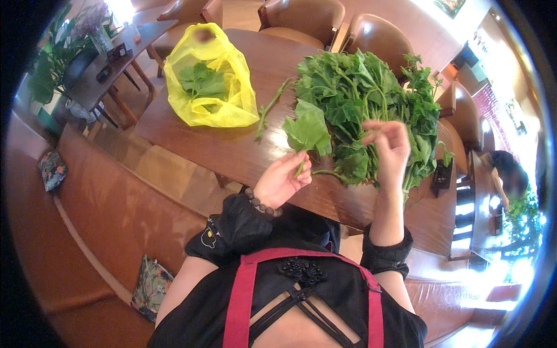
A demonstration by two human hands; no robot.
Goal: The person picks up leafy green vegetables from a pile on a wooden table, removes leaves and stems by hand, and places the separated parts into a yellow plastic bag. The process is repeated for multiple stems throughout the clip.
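Observation:
My left hand (pixel 283 179) pinches the stem of a single broad green leaf (pixel 308 130) just above the wooden table (pixel 243 161). My right hand (pixel 391 141) is raised over a large heap of leafy green vine shoots (pixel 343 87), with its fingertips curled together and partly blurred. Whether anything thin sits between those fingertips is unclear. Left of the heap stands a yellow plastic bag (pixel 237 108), its mouth spread wide, with a few green leaves (pixel 202 80) inside. A loose green stem (pixel 272 111) lies between the bag and the heap.
Brown chairs (pixel 304 17) line the table's far side. A dark box (pixel 441 176) sits at its right end. A leather bench (pixel 104 195) with patterned cushions (pixel 152 285) runs along the left. Another person (pixel 509 176) is at a table far right.

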